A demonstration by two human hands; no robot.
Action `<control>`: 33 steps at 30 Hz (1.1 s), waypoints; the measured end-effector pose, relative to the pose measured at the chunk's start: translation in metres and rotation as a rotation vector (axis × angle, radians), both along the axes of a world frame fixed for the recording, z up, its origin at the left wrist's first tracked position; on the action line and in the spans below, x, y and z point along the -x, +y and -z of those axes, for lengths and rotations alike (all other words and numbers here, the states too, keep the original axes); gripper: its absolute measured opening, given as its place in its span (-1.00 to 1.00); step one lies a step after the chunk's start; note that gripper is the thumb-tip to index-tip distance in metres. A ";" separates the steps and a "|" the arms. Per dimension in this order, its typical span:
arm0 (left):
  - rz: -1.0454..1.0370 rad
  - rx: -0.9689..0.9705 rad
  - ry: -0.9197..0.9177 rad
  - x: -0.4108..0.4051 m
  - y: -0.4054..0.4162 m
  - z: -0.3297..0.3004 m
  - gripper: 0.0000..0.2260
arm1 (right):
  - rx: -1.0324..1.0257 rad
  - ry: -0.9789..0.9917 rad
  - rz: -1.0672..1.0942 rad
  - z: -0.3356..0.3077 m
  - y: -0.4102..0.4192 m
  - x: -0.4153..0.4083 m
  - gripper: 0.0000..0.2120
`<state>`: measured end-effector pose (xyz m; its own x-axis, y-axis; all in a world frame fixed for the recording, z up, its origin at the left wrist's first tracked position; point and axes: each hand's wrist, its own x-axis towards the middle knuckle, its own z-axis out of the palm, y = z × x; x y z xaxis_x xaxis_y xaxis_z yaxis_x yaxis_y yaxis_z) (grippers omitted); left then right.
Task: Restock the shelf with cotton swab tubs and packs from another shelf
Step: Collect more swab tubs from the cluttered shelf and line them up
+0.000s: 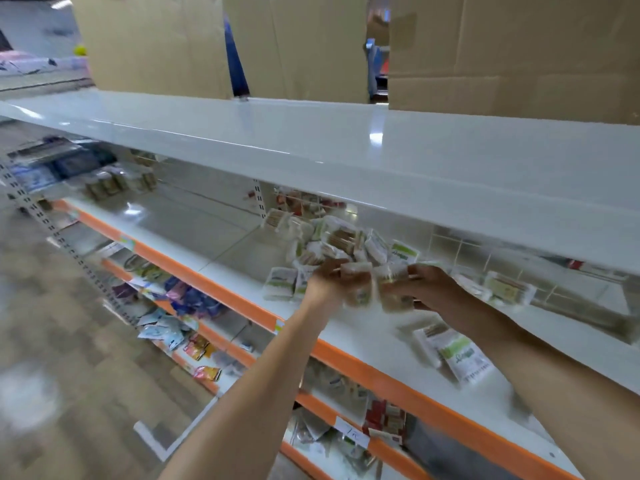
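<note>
Your left hand (327, 280) and right hand (427, 289) each grip a small cotton swab tub (356, 285), held close together over the white shelf (242, 268) w/ orange edge, just before the heap of swab packs (332, 242). Risk, I judge: the picture is blurred by motion, so a tub can slip or knock the heap. The upper shelf (346, 157) hangs low over your hands, and one loose pack (453, 351) lies near your right forearm, so it may be swept off.

Big cardboard boxes (512, 53) stand up on the top shelf (311, 147), colourful sachets (194, 299) spill along the lower shelves, and red cartons (384, 419) sit below.
</note>
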<state>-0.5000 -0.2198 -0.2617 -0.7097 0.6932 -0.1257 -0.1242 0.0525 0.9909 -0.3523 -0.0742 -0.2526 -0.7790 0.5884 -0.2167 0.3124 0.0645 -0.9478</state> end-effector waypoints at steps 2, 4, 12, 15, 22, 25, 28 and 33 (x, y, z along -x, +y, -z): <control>-0.045 0.011 0.026 0.018 -0.019 0.000 -0.75 | 0.032 0.004 -0.029 -0.002 -0.012 0.022 -0.73; -0.081 0.006 0.041 0.036 -0.039 -0.001 -0.75 | 0.041 0.009 -0.072 -0.003 -0.026 0.045 -0.70; -0.263 0.103 0.054 0.103 -0.134 0.007 -0.55 | 0.038 0.061 -0.217 0.010 -0.100 0.134 -0.75; -0.316 0.090 0.051 0.126 -0.170 0.013 -0.66 | 0.046 0.061 -0.233 0.019 -0.126 0.165 -0.63; -0.400 0.079 0.048 0.175 -0.244 0.014 -0.73 | 0.082 0.053 -0.265 0.034 -0.187 0.235 -0.55; -0.435 0.088 0.046 0.190 -0.274 0.015 -0.75 | 0.129 0.055 -0.284 0.038 -0.214 0.264 -0.55; -0.510 0.091 0.004 0.204 -0.302 0.016 -0.62 | 0.112 0.047 -0.340 0.039 -0.237 0.292 -0.62; -0.625 0.085 -0.010 0.228 -0.342 0.019 -0.57 | 0.064 0.032 -0.471 0.042 -0.272 0.336 -0.53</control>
<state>-0.7280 -0.5620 -0.2811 -0.9761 0.1349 -0.1704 -0.1656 0.0455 0.9851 -0.6887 -0.3466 -0.2946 -0.9647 0.1555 -0.2124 0.2336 0.1334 -0.9631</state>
